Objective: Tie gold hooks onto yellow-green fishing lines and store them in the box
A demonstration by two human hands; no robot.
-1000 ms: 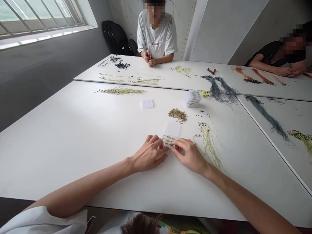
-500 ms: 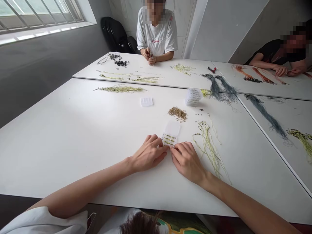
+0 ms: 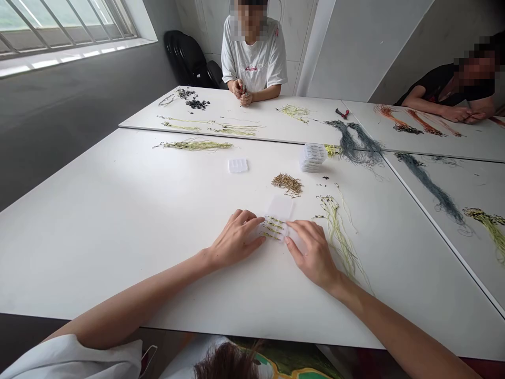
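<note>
A small clear plastic box [image 3: 276, 218] lies on the white table [image 3: 118, 221] between my hands, its lid part [image 3: 281, 208] toward the far side. Several yellow-green lines with small hooks [image 3: 273, 228] lie side by side in it. My left hand [image 3: 236, 238] rests flat on the table, fingertips at the box's left edge. My right hand [image 3: 313, 253] lies with its fingertips at the right edge. Neither hand holds anything. A loose bundle of pale green lines [image 3: 340, 237] lies just beyond my right hand, and a pile of gold hooks [image 3: 287, 184] lies ahead.
Other clear boxes [image 3: 312, 158] [image 3: 238, 166] and bundles of green, grey and orange lines lie across the joined tables. A person in a white T-shirt [image 3: 252, 52] works opposite, holding a small tool. Another person [image 3: 445, 89] sits at the right, hands clasped.
My hands have drawn apart, the left moving back leftward and the right moving up and rightward. More of the lines in the box now show.
</note>
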